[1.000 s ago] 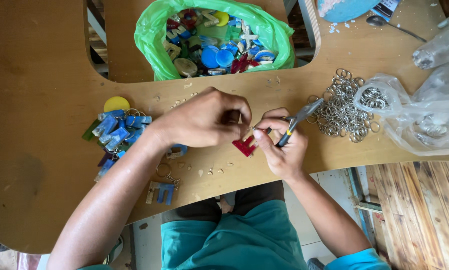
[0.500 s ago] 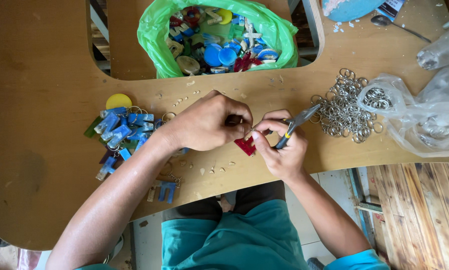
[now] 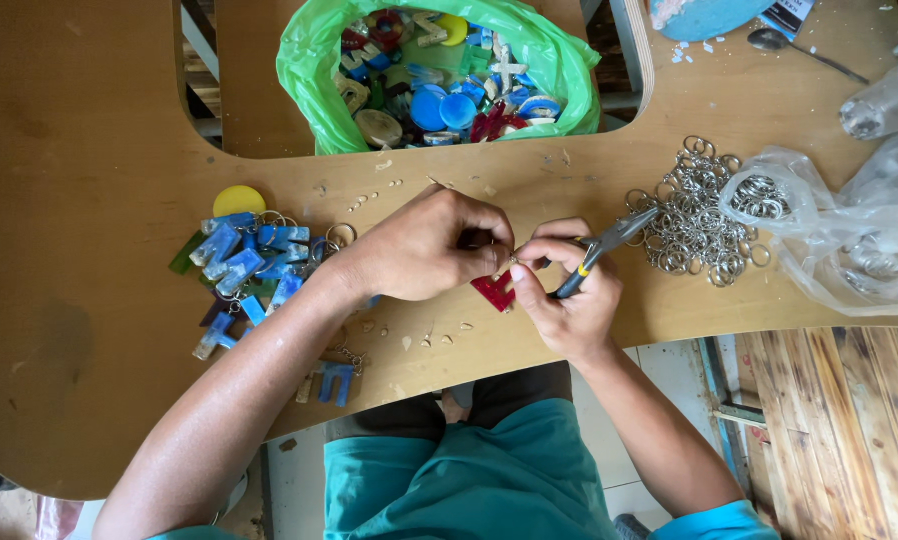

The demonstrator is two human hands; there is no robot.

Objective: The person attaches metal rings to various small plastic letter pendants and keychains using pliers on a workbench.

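Fitting a ring to a red piece point(image 3: 493, 290) was the step in hand, judged from the pose. Left hand point(image 3: 424, 245) pinched the piece at its top edge, just above the surface point(image 3: 89, 120); grip clenched on it. Right hand point(image 3: 569, 290) was wrapped round pliers point(image 3: 609, 245), whose nose pointed up and right, away from the piece; its fingertips met the left hand's at the piece. No ring could be made out between the fingers, too small to tell.

Next move, by my reckoning, called for a steady pinch and a fine turn of the pliers at the piece's hole.

Containers: green bag point(image 3: 314, 60), open, sitting in the surface's cut-out, full of mixed coloured pieces, blue, red, yellow and cream. Clear bag point(image 3: 849, 250) at right, a bunch of rings showing through it. Loose rings point(image 3: 694, 215) heaped beside it, touching its edge. Blue pieces point(image 3: 244, 265) with rings attached piled left of the left hand.
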